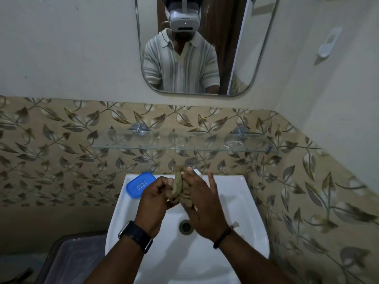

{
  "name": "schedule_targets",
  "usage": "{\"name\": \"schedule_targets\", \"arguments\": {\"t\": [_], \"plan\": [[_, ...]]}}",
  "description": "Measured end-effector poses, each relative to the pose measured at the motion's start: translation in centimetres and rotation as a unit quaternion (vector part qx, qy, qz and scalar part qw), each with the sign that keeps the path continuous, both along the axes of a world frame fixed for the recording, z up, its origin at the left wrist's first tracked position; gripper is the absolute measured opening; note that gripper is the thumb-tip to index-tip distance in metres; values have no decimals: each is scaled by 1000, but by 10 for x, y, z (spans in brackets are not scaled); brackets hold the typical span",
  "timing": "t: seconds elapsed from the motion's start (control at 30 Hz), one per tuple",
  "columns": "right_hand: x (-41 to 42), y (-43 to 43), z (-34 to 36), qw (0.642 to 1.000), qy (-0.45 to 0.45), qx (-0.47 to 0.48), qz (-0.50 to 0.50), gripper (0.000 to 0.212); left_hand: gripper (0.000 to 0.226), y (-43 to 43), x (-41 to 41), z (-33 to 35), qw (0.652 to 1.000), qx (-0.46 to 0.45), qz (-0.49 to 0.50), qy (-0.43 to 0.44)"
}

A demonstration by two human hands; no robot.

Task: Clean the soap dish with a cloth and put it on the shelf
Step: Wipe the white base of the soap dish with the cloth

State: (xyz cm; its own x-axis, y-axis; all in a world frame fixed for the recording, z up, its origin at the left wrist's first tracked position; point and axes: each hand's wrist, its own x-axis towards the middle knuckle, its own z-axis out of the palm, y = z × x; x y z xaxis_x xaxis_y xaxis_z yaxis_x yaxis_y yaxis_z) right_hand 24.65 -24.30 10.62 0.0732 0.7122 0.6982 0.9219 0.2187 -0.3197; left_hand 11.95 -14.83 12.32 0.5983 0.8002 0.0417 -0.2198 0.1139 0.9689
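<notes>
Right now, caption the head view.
Left hand grips, right hand presses a cloth over the sink; soap dish on its rim, glass shelf above.

The blue rounded plastic soap dish (141,185) lies hollow side up on the back left corner of the white sink (231,182). The crumpled olive-brown cloth (178,186) is bunched just right of it, below the clear glass shelf (164,141).

Left hand (158,193) and right hand (203,203) meet at a cloth (178,186), forearms converging from below.
The left hand, left of the cloth, grips it with curled fingers and thumb; a watch (136,235) bands its wrist. The right hand presses the cloth's right side, fingers straight and slightly spread; a bracelet (223,236) circles that wrist.
</notes>
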Motion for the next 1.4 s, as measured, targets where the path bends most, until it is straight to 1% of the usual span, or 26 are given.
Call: {"name": "schedule_targets", "arguments": {"t": [0.03, 0.1, 0.13, 0.17, 0.23, 0.3, 0.37, 0.4, 0.43, 0.47, 0.5, 0.57, 0.6, 0.63, 0.67, 0.73, 0.77, 0.83, 0.93, 0.97, 1.03, 1.1, 1.2, 1.27, 1.37, 1.4], "plan": [[5, 0, 3, 999, 16, 8, -39, 46, 24, 0, -1, 1, 1000, -2, -9, 2], [14, 0, 5, 986, 129, 19, -108, 40, 42, -1, -5, 2, 1000, -10, -13, 6], [15, 0, 5, 975, 192, 18, -115, 39, 45, -1, -4, 1, 1000, -14, -10, 8], [13, 1, 5, 972, 212, 6, -97, 41, 44, -2, -4, 0, 1000, -17, -8, 7], [7, 0, 1, 994, 107, -7, -18, 48, 30, -2, -4, -4, 1000, -18, -13, 4], [7, 1, 1, 1000, 5, -11, 27, 44, 28, -2, -5, -5, 1000, -19, -23, -5], [11, 6, 7, 1000, 25, 3, 8, 36, 30, -3, -4, -2, 999, -31, -33, -20], [11, 9, 11, 997, 76, 13, -8, 33, 29, -5, -4, -1, 998, -45, -33, -36], [11, 11, 15, 986, 165, 23, -21, 31, 27, -7, -3, -1, 996, -62, -30, -54], [9, 13, 19, 956, 291, 36, -24, 29, 26, -10, -2, -1, 993, -84, -25, -80], [6, 16, 24, 896, 441, 59, -13, 28, 24, -11, -1, 0, 988, -107, -16, -113], [-4, 23, 30, 710, 697, 90, 35, 41, 21, -13, 0, 3, 970, -146, -3, -194], [-11, 26, 29, 636, 765, 82, 55, 48, 20, -13, 1, 5, 963, -150, 2, -223], [-20, 26, 26, 589, 802, 69, 72, 50, 20, -13, 3, 7, 961, -145, 4, -235], [-30, 26, 25, 562, 820, 60, 90, 50, 22, -13, 5, 10, 965, -130, 5, -227], [-41, 26, 28, 540, 829, 69, 129, 43, 36, -13, 10, 14, 983, -72, 7, -167], [-39, 26, 31, 548, 821, 77, 139, 40, 40, -14, 11, 13, 990, -36, 8, -136], [-28, 25, 39, 589, 791, 74, 148, 37, 39, -14, 10, 7, 994, 24, -5, -103], [-7, 17, 48, 669, 728, 26, 145, 43, 40, -13, 3, -2, 992, 100, -51, -57], [-1, 14, 50, 703, 697, 1, 140, 45, 44, -10, -1, -1, 992, 100, -60, -56], [14, 6, 52, 758, 638, -47, 129, 44, 51, 1, -6, 8, 996, 23, -37, -78], [29, -1, 55, 803, 573, -103, 131, 39, 47, 17, -13, 18, 996, -46, -18, -71], [43, -5, 59, 858, 488, -126, 101, 35, 33, 32, -21, 28, 995, -7, -103, 5], [40, -1, 57, 872, 480, -81, 47, 31, 22, 26, -17, 29, 992, -17, -126, -14], [14, 12, 44, 831, 550, 24, -79, 32, 23, 4, 5, 17, 993, -64, -62, -81], [2, 12, 38, 841, 527, 48, -115, 34, 25, -5, 13, 12, 993, -72, -42, -87]]}}
